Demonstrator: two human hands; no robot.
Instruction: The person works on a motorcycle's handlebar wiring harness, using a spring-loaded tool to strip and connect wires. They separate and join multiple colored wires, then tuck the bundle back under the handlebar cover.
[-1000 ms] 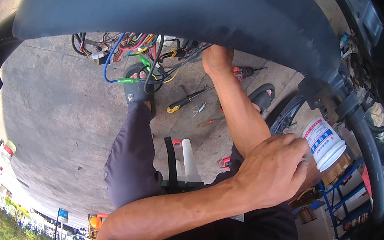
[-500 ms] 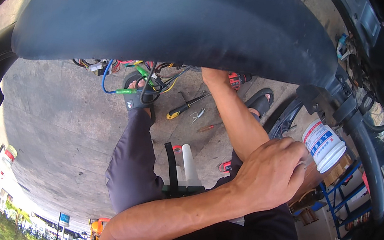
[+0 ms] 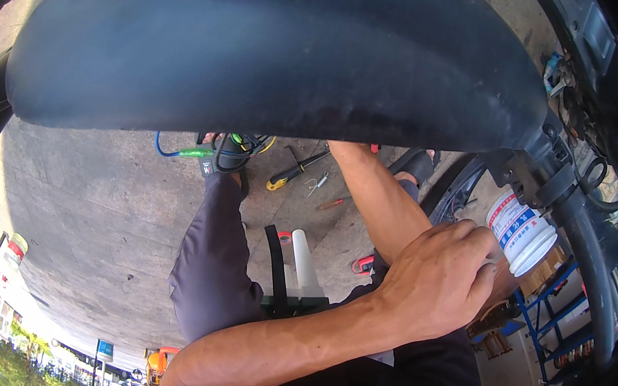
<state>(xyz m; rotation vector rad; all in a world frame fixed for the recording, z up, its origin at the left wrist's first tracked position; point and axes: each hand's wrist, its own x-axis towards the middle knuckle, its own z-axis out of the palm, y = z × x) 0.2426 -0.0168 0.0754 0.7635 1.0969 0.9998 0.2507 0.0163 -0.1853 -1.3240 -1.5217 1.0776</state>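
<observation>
My left hand [image 3: 442, 275] is a closed fist at the right, with my left forearm crossing my lap from the lower left. It sits against my right arm, beside a white bucket [image 3: 524, 235] with red and blue print. What the curled fingers hold, if anything, is hidden. My right forearm [image 3: 379, 190] runs up and away under a long black padded shape, like a vehicle seat [image 3: 280, 50]. That shape hides my right hand and its fingers. Coloured wires [image 3: 237, 152] with green wrapping hang out below the seat's edge, by my left foot.
On the floor lie a yellow-and-black screwdriver [image 3: 296, 173], a small metal piece [image 3: 317, 185] and a red tool [image 3: 364, 265]. A tyre [image 3: 457, 184] stands behind my right arm. Black tubing [image 3: 586, 258] and a blue rack [image 3: 544, 318] are at the right.
The black seat's lower edge sits lower in the picture, covering more of the wires and a red tool. My left hand keeps nearly the same pose and place.
</observation>
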